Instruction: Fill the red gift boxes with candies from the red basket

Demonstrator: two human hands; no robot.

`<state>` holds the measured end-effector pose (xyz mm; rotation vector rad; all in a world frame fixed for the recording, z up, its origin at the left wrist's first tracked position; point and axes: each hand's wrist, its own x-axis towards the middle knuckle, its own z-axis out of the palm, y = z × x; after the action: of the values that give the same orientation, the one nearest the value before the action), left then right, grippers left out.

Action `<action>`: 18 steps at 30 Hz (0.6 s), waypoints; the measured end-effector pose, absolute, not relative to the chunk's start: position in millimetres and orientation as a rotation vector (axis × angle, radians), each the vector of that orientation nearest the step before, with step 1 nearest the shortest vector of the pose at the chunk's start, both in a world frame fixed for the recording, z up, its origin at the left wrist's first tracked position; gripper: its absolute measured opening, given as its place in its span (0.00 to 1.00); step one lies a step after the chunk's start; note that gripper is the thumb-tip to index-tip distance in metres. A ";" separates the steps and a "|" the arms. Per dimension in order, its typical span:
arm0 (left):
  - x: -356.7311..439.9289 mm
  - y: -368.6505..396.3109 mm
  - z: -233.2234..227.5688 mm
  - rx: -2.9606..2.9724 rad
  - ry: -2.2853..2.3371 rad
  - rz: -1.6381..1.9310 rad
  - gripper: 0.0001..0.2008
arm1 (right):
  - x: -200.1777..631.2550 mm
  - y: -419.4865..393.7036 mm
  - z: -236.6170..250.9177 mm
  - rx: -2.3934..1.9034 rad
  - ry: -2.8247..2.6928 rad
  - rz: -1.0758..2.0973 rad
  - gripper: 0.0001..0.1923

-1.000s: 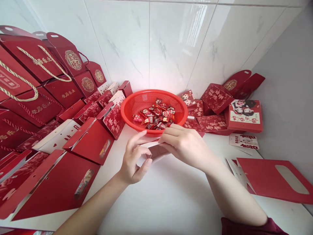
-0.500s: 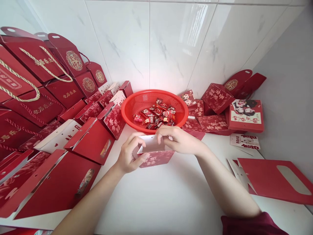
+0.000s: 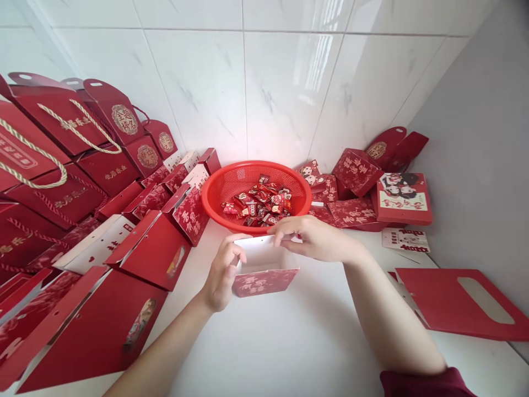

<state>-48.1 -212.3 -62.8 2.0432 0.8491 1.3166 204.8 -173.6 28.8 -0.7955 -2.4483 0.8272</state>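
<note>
An opened red paper gift box (image 3: 266, 282) with a white inside and pale lettering on its front stands in the middle of the white table. At its left side my left hand (image 3: 223, 273) is closed on the wall, fingertips curled over the rim. My right hand (image 3: 314, 238) pinches the back right part of the rim from above, and its fingers partly hide that corner. Just behind the box sits a red plastic basket (image 3: 215, 212) with several wrapped candies (image 3: 262, 198) in it.
Red gift boxes (image 3: 95, 325) and rope-handled bags (image 3: 74, 121) are stacked along the left. More boxes (image 3: 355, 212) pile up at the right by the tiled wall (image 3: 198, 82). A flat red box (image 3: 442, 298) lies on the right of the table (image 3: 264, 353).
The view has tilted upward. The box's mouth shows wider, and my left thumb has moved off its front. My right hand has shifted slightly right along the rim.
</note>
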 end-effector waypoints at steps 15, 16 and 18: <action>-48.3 -214.8 -64.5 2.118 0.869 1.352 0.20 | 137.3 -63.5 20.2 -1.349 -3.015 1.009 0.14; -48.8 -215.1 -64.2 2.126 0.874 1.344 0.20 | 132.0 -57.2 18.1 -1.375 -3.034 1.005 0.19; -50.1 -215.7 -63.5 2.145 0.882 1.322 0.20 | 125.3 -43.2 13.9 -1.464 -3.014 0.905 0.31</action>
<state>-50.1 -215.7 -63.5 2.1449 0.8820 1.3222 125.3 -43.2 13.9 -1.4640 -3.0138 0.9047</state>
